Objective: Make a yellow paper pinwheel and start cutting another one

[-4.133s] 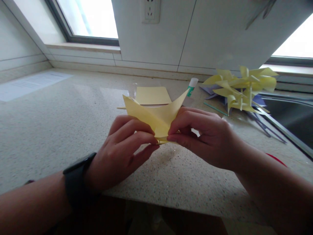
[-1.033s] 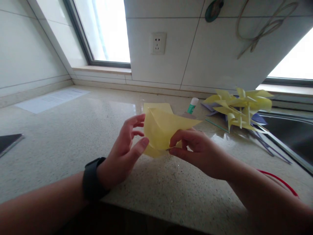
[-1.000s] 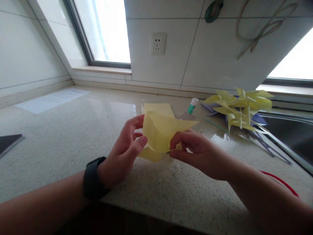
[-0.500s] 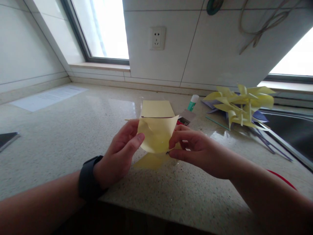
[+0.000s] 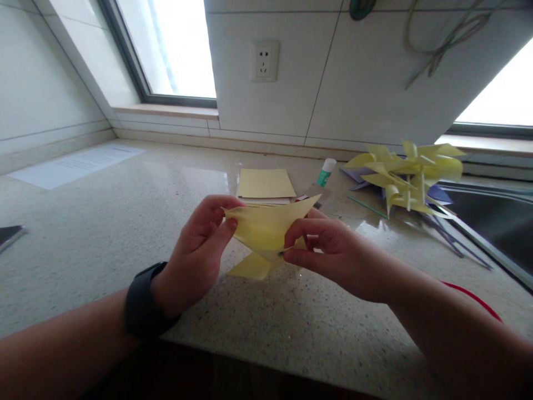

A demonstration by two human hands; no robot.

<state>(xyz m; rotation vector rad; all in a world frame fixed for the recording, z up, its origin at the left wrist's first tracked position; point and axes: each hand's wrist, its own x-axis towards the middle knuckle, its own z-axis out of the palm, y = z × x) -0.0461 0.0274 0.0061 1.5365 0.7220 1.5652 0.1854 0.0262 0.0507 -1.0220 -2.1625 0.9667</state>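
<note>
A cut sheet of yellow paper (image 5: 264, 228) is held just above the speckled countertop (image 5: 104, 233). My left hand (image 5: 195, 253), with a dark watch on the wrist, pinches one of the sheet's left corners between thumb and fingers. At the paper's centre my right hand (image 5: 322, 253) pinches it between thumb and forefinger. One flap hangs down and touches the counter.
A small stack of yellow sheets (image 5: 266, 184) lies behind the hands, with a green-and-white glue stick (image 5: 325, 171) to its right. Several finished yellow pinwheels (image 5: 406, 172) lie by a dark sink (image 5: 495, 214). A white printed sheet (image 5: 75, 165) lies far left; a red ring (image 5: 472, 300) shows behind my right forearm.
My left hand has taken hold of a corner and pulled the upright flap down toward flat. The right hand's pinch at the centre has held still.
</note>
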